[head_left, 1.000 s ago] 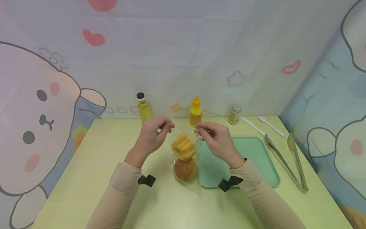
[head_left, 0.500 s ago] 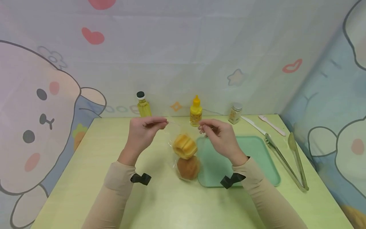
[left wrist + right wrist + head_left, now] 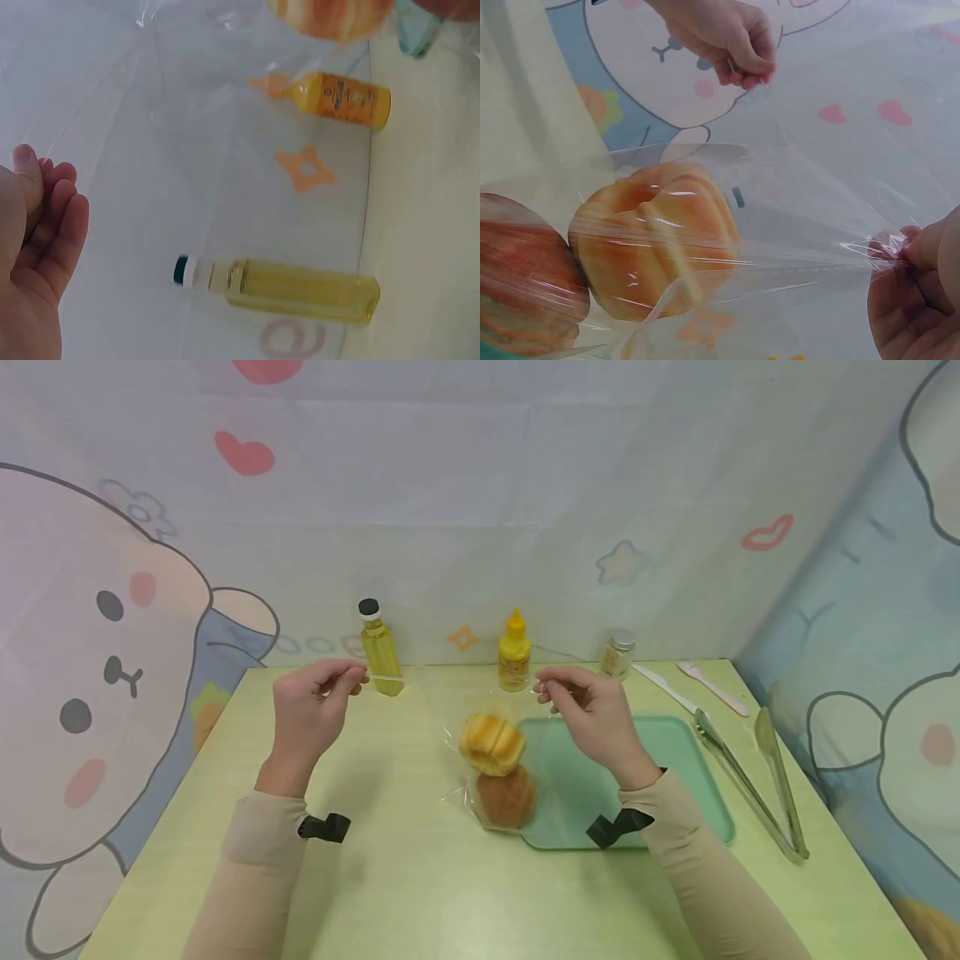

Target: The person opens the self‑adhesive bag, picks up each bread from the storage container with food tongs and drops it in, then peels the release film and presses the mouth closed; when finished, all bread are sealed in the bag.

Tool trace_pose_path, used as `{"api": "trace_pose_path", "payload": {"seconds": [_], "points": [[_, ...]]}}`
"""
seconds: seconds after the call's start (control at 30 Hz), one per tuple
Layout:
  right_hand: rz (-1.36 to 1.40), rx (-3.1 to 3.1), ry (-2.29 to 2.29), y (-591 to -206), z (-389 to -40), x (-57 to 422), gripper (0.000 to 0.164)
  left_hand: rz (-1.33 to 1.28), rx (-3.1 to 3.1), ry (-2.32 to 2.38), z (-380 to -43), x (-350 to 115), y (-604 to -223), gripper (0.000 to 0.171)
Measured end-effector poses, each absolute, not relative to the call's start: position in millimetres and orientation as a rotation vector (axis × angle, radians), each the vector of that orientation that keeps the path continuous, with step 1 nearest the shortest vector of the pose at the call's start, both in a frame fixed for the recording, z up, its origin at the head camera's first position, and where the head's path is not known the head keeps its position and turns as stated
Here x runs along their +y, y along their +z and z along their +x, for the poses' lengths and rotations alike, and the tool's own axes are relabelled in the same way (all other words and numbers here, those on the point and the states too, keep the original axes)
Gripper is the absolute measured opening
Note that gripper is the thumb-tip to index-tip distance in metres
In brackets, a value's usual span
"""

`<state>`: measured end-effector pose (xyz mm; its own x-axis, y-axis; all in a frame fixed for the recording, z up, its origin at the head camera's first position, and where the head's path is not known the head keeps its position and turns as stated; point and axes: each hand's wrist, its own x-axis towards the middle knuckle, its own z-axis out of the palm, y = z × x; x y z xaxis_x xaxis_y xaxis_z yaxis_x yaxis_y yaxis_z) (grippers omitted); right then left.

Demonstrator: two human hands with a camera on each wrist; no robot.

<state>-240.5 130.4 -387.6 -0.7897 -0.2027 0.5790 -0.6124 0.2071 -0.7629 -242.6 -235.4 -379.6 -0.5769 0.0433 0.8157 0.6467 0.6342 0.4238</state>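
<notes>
A clear plastic bag hangs between my hands, with a yellow-topped bread roll above a browner bun inside it. My right hand pinches the bag's bunched upper edge between thumb and fingers; the crumpled film shows in the right wrist view. Off to the left, my left hand pinches a thin clear strip that stretches toward the bag. Whether the strip is still joined to the bag I cannot tell. In the left wrist view its line is very faint.
Behind stand an oil bottle, a yellow squeeze bottle and a small lidded jar. A green tray lies partly behind the bag. Farther right are a white plastic knife, a pink fork and metal tongs.
My left hand has moved well to the left, drawing out the clear strip. The right hand has shifted slightly right, and the bag with both breads has swung a little right.
</notes>
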Motion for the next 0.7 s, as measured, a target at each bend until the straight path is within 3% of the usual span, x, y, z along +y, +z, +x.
{"api": "trace_pose_path", "payload": {"seconds": [0.7], "points": [[0.771,-2.122,1.631,-388.7,-241.4,130.6,0.017,0.215,-2.18,-1.298,-236.1,-319.9,-408.5,0.017]]}}
